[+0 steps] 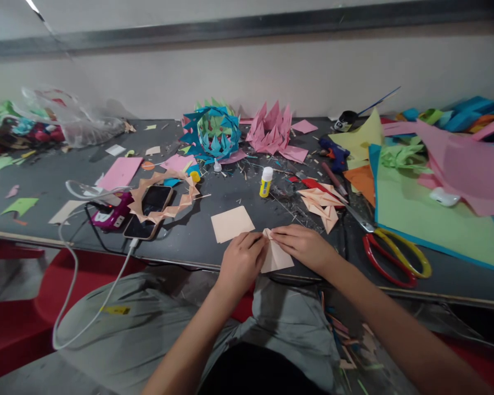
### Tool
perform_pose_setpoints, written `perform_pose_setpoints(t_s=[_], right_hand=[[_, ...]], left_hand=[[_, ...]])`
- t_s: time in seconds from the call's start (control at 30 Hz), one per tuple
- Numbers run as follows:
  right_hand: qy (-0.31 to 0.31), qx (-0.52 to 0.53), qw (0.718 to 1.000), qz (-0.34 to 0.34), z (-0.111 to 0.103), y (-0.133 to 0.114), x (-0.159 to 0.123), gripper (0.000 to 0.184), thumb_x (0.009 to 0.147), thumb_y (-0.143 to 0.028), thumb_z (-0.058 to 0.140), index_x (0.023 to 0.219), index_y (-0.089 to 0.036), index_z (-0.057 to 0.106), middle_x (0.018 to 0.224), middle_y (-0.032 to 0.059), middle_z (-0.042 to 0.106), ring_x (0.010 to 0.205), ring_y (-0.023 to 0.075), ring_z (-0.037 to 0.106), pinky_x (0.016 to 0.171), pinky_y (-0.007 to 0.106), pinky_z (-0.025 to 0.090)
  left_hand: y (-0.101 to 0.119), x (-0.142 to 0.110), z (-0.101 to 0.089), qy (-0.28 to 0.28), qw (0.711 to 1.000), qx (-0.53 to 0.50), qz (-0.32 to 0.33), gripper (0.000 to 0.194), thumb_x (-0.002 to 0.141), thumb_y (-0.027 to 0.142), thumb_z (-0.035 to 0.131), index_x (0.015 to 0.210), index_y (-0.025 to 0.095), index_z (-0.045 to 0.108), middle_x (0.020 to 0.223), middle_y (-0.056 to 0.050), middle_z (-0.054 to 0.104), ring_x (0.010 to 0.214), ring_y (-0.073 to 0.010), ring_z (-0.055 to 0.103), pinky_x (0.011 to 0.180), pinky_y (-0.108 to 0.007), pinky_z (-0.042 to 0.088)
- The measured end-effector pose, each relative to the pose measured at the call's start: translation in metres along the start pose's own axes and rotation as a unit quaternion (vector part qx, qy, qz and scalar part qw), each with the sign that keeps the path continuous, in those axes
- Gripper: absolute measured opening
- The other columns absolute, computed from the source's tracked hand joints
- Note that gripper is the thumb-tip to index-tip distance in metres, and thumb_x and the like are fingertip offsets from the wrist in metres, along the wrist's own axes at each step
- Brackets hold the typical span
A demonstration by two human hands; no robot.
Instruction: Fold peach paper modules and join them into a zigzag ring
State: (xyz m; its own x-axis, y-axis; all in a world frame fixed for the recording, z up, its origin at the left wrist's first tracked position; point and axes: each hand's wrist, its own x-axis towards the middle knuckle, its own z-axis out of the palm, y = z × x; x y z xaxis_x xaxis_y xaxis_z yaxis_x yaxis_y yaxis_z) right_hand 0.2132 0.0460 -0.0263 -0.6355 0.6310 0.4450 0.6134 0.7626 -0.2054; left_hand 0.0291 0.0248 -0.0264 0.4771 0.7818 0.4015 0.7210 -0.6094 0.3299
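At the near edge of the table [193,244], a person's left hand [242,255] and right hand [305,245] pinch the top of a creased peach sheet [276,260], seemingly part-folded, with flat squares [233,222] unfolded to its left and folded pieces [319,200] lying farther right.

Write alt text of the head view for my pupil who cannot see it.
A person's left hand and right hand touch a creased peach paper at the edge of a dark table. Flat peach paper lies left of it, folded peach pieces and scissors right; behind are a glue stick, blue paper model and pink paper model.
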Motion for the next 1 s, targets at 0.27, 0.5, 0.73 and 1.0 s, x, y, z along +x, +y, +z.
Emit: perform_pose_setpoints(t_s=[0.27, 0.5, 0.73, 1.0], right_hand=[[-0.01, 0.022, 0.999, -0.03, 0.001, 0.009, -0.003, 0.027, 0.088, -0.018, 0.039, 0.094, -0.015, 0.065, 0.094, 0.0062, 0.066, 0.085, 0.0146, 0.06, 0.076, 0.027, 0.052], [-0.019, 0.054, 0.998, -0.028, 0.0, 0.011, -0.003, 0.026, 0.088, -0.018, 0.04, 0.094, -0.013, 0.065, 0.096, 0.0072, 0.066, 0.086, 0.0154, 0.059, 0.078, 0.028, 0.051], [-0.032, 0.074, 0.996, -0.028, 0.001, 0.014, -0.005, 0.022, 0.086, -0.017, 0.044, 0.094, -0.015, 0.065, 0.097, 0.0067, 0.066, 0.085, 0.016, 0.058, 0.076, 0.028, 0.05], [-0.055, 0.085, 0.994, -0.027, 0.0, 0.016, -0.003, 0.023, 0.087, -0.019, 0.043, 0.092, -0.017, 0.065, 0.097, 0.0049, 0.065, 0.085, 0.0154, 0.057, 0.075, 0.028, 0.049]], left_hand=[[-0.004, 0.001, -0.002, -0.032, 0.999, 0.018, 0.016, 0.019, 0.084, 0.019, 0.048, 0.096, 0.015, 0.061, 0.098, -0.006, 0.063, 0.09, -0.0181, 0.054, 0.082, -0.033, 0.048], [-0.005, 0.003, -0.003, -0.054, 0.998, 0.026, 0.031, 0.019, 0.085, 0.02, 0.045, 0.093, 0.015, 0.061, 0.099, -0.005, 0.062, 0.089, -0.0181, 0.054, 0.08, -0.034, 0.048], [-0.007, 0.005, -0.006, -0.076, 0.996, 0.014, 0.035, 0.02, 0.086, 0.021, 0.043, 0.093, 0.015, 0.061, 0.097, -0.005, 0.062, 0.089, -0.0181, 0.054, 0.081, -0.034, 0.048], [-0.008, 0.004, -0.006, -0.081, 0.996, 0.001, 0.034, 0.022, 0.087, 0.022, 0.041, 0.094, 0.016, 0.061, 0.098, -0.005, 0.061, 0.091, -0.0185, 0.053, 0.082, -0.035, 0.047]])
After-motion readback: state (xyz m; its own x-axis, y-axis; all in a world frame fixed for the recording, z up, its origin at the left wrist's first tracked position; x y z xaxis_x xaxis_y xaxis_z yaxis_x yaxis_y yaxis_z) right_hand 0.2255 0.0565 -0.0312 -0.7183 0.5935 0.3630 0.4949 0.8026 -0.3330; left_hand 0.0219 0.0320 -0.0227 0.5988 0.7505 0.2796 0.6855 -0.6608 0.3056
